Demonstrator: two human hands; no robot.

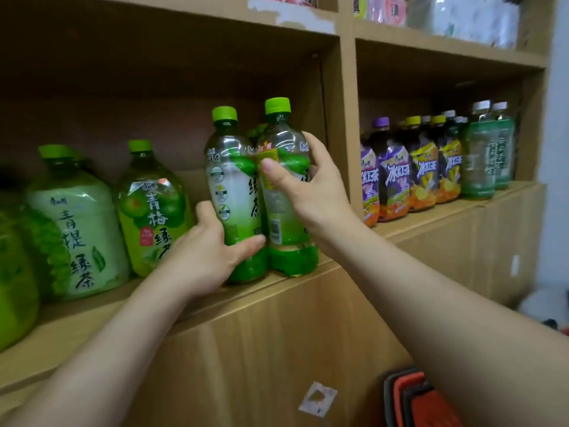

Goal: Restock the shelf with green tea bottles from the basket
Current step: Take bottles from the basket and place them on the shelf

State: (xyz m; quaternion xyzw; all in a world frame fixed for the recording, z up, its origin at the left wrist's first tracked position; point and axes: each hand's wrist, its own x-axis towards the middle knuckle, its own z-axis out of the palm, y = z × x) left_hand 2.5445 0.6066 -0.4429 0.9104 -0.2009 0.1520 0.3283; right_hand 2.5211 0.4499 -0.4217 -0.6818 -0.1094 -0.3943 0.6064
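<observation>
two green tea bottles stand upright side by side at the front of the wooden shelf [277, 291], touching each other, both with green caps and mostly clear upper halves. the left hand [209, 254] is wrapped around the lower part of the left bottle [232, 186], thumb across its front and fingers behind. the right hand [311, 186] grips the right bottle [281, 211] at mid-height, thumb on the label and fingers curled round its far side. this bottle stands close beside the upright divider [346, 149] that closes the compartment on the right. more green caps show just behind the pair, though how many bottles stand there is hard to tell.

to the left in the same compartment sit wider bottles: a plum green tea bottle [152, 208] near the left hand, then a pale green jug-like bottle [77, 229], and a blurred green shape at the frame's edge. between the plum bottle and the held pair the shelf board is bare.

in the next compartment a row of iced tea bottles [409, 174] with purple and yellow labels stands along the front, and clear green bottles [486, 155] beyond them. the shelf above holds wrapped goods, blurred.

below the shelf is a flat wooden panel. an orange and black basket [421, 399] shows at the bottom edge, under the right forearm; its contents are out of view.
</observation>
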